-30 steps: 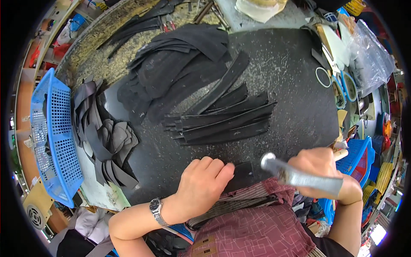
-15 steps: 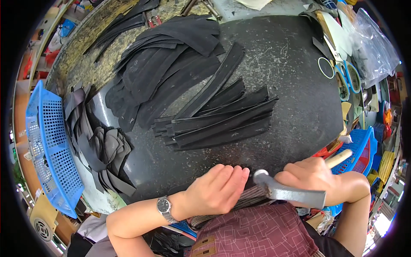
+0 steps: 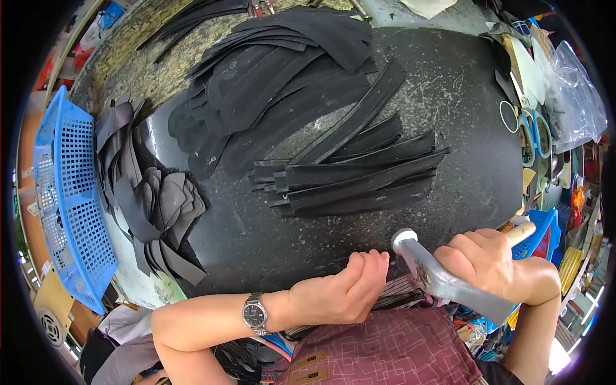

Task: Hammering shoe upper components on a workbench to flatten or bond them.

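Observation:
My right hand (image 3: 478, 262) grips a hammer (image 3: 449, 282) by its pale wooden handle. The hammer's metal head is held up over the near edge of the black work surface (image 3: 256, 247), its round face toward my left hand (image 3: 337, 292). That hand has its fingers curled and pressed together at the same edge; whatever lies in them is hidden. Beyond both hands is a stack of narrow black folded strips (image 3: 359, 183), with one longer strip (image 3: 353, 115) slanting away from it. Farther off, wide curved black pieces (image 3: 269, 77) overlap in a big pile.
Dark strips (image 3: 167, 199) hang in a heap at the left, beside a blue mesh basket (image 3: 77, 212). On the right are blue-handled scissors (image 3: 542, 135), a clear plastic bag (image 3: 574, 96) and another blue basket (image 3: 545, 239). Red-handled pliers (image 3: 262, 9) lie at the far edge.
The view has shifted, so the table's things appear farther right on the left side and higher. The hammer head has risen and tilted slightly. My left fingers remain curled at the edge.

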`<state>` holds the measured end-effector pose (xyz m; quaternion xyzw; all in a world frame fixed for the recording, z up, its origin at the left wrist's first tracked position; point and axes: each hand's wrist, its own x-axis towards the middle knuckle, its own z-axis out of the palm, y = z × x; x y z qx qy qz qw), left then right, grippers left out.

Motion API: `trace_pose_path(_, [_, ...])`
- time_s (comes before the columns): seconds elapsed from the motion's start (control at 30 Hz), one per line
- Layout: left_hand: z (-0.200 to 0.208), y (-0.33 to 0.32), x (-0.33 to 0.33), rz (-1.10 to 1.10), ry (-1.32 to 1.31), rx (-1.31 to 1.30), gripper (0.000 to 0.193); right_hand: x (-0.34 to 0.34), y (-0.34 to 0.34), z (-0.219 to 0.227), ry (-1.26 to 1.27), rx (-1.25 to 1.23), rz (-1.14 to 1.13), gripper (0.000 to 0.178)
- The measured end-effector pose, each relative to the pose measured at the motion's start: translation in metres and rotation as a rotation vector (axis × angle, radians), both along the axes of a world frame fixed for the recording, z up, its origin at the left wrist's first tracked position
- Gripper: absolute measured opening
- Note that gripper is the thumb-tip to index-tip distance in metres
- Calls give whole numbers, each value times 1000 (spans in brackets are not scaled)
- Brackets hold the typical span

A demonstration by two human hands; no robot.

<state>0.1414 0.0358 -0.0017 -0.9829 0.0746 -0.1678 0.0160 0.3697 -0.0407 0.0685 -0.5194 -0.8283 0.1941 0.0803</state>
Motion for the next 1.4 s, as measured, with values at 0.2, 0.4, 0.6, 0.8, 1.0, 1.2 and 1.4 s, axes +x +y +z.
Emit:
trace_pose_path(0.2, [8,3,-17,99,82,-259,34,-7,3,-3,-24,-14,91,24])
trace_pose_path(0.4, [5,6,-28,201,10,-505,33,-17,17,-4,27,-54,133,23])
trace_pose_path(0.6, [6,7,-41,246,-8,-516,30,-30,27,0,-64,-36,259,22])
trace_pose_path(0.8, [3,3,-62,268,-23,-431,33,-45,35,2,-124,-36,346,24])
trace_pose_path(1.0, [4,3,-79,257,-4,-331,31,-58,42,2,-131,-22,431,25])
trace_pose_path(1.2, [2,-1,-96,269,-28,-109,31,-73,55,4,-79,-24,476,25])
trace_pose_path(1.4, [2,-6,-111,352,-31,-197,30,-89,64,4,-62,-40,495,26])
